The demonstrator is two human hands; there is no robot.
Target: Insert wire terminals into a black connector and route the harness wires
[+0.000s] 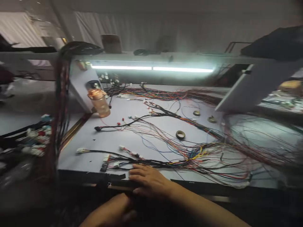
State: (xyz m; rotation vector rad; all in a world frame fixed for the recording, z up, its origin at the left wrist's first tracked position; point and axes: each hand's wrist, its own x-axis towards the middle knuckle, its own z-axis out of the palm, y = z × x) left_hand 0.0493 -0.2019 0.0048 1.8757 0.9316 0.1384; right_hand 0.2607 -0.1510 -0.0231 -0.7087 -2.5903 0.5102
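The near wire harness (161,163) is laid along the near side of the white workbench (78,162), its connectors (116,164) turned to the left. It is overlapped by the fingertips of the right hand (148,179), held palm down with fingers close together; whether a wire is pinched cannot be told. The left hand (124,206) is blurred below the bench edge, and its grip cannot be told. Handling or straightening of the harness appears to be in hand; for that, the black-wrapped trunk would need to be steadied without the loose wires being snagged.
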